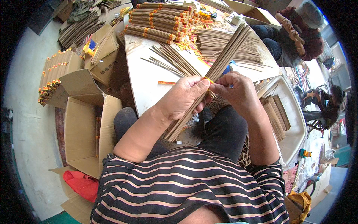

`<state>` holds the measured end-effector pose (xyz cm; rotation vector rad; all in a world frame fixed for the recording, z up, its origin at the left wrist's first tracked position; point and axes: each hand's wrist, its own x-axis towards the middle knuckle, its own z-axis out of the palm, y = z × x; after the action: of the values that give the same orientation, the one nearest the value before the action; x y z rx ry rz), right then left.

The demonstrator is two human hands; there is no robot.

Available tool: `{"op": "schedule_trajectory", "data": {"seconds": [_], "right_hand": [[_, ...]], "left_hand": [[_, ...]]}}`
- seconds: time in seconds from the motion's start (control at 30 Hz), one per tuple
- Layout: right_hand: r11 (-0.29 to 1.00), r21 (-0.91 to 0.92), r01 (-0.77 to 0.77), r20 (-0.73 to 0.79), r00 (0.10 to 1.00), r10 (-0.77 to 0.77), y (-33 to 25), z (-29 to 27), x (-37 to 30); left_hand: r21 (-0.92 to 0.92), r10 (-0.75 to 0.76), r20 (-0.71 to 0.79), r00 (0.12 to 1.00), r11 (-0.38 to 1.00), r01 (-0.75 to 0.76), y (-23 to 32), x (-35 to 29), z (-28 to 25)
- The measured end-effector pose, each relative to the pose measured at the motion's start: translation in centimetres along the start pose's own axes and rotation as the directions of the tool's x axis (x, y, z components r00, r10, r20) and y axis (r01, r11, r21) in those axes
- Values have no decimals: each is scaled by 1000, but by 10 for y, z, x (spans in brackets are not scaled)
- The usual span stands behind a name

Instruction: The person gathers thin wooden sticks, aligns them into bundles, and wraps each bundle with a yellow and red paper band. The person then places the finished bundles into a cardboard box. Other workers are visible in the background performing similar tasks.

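A bundle of brown incense sticks (232,48) slants across my lap, its upper end leaning to the right. My left hand (185,93) is wrapped round the middle of the bundle, thumb on top. A narrow yellow-and-red paper band (209,79) goes around the sticks beside that thumb. At the band, the thumb and fingers of my right hand (235,89) are pinched together; the bit of band between them is mostly hidden. Just beyond my hands, loose incense sticks (175,59) lie on the white table (140,71), near a flat orange paper strip (166,82).
Banded incense bundles (156,24) are stacked at the table's far left, with more loose sticks (227,44) to their right. An open cardboard box (82,130) stands at my left. At my right is a white tray (296,123) holding sticks. Another person (294,33) sits at the far right.
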<state>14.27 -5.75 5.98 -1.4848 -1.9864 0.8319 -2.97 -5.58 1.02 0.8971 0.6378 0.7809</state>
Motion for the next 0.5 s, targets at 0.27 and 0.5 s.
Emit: {"op": "schedule_trajectory", "data": {"seconds": [0.27, 0.5], "right_hand": [[996, -80, -39, -30, 999, 36, 3, 0, -1], [955, 262, 141, -59, 990, -130, 18, 4, 0]], "left_hand": [[-13, 8, 6, 1000, 1000, -8, 0, -1, 2], [-154, 1, 75, 997, 988, 11, 2, -3, 4]]}}
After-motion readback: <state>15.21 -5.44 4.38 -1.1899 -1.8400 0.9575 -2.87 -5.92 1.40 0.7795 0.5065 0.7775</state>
